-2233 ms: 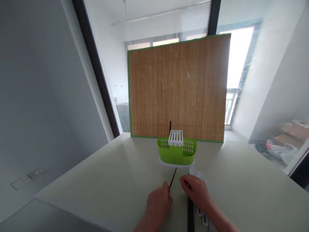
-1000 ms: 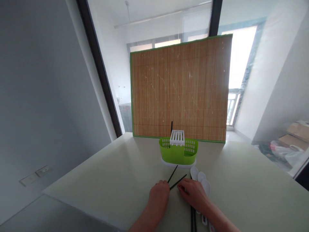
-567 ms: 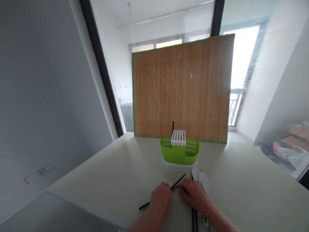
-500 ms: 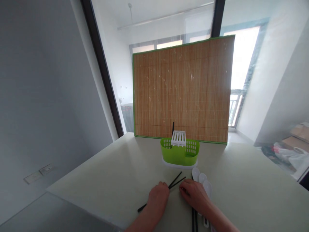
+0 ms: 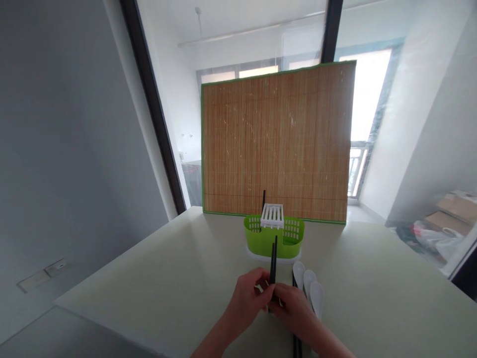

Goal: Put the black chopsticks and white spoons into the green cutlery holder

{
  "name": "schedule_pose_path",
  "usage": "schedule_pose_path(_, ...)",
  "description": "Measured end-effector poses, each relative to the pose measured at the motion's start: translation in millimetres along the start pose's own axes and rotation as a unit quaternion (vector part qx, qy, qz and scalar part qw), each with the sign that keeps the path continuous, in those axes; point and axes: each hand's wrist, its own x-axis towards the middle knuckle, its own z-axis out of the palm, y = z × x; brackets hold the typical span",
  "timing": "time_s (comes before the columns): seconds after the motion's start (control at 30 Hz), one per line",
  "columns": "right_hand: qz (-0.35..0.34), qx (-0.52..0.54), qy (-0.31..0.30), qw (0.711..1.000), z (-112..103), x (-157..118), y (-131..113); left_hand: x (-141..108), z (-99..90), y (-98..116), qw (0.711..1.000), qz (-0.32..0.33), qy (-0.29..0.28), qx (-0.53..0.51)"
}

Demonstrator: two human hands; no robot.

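Two black chopsticks [image 5: 274, 261] stand nearly upright between my hands, over the table in front of me. My left hand [image 5: 250, 293] pinches them with thumb and fingers. My right hand [image 5: 292, 306] closes round their lower part, touching my left fingertips. Just beyond is a green cutlery basket [image 5: 264, 243] with a white base and a white slatted piece [image 5: 272, 216] over its middle. One dark stick [image 5: 264, 198] rises behind that piece. Beside my right hand lie white spoons [image 5: 316, 296] and more black chopsticks [image 5: 297, 343], partly covered by my hand and forearm.
A bamboo mat [image 5: 276, 144] with green edging stands upright at the back of the white table [image 5: 179, 278]. Behind it are glass panels with dark frames. Cardboard boxes [image 5: 456, 211] and plastic bags are off to the right; a grey wall is on the left.
The chopsticks, slanted and crossed in my left hand before, now stand nearly upright and side by side. My right hand has moved left from beside the spoons and closed on them too.
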Motion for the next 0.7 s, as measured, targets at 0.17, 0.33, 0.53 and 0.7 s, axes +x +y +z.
schedule_pose_path(0.17, 0.014, -0.079, -0.046, 0.996, -1, 0, 9, 2, -2.1, -8, 1.000, 0.004, 0.022, -0.022)
schedule_pose_path(0.33, 0.009, -0.088, -0.046, 0.995, -1, 1, 7, 6, -2.3, 1, 0.998, 0.021, 0.045, -0.032)
schedule_pose_path(0.53, 0.007, -0.097, -0.046, 0.994, 1, 1, 11, 10, -10.3, 9, 0.998, 0.043, 0.036, 0.010)
schedule_pose_path(0.7, -0.008, -0.100, -0.034, 0.994, -2, -1, 13, 29, -50.8, 47, 0.989, 0.080, 0.114, 0.053)
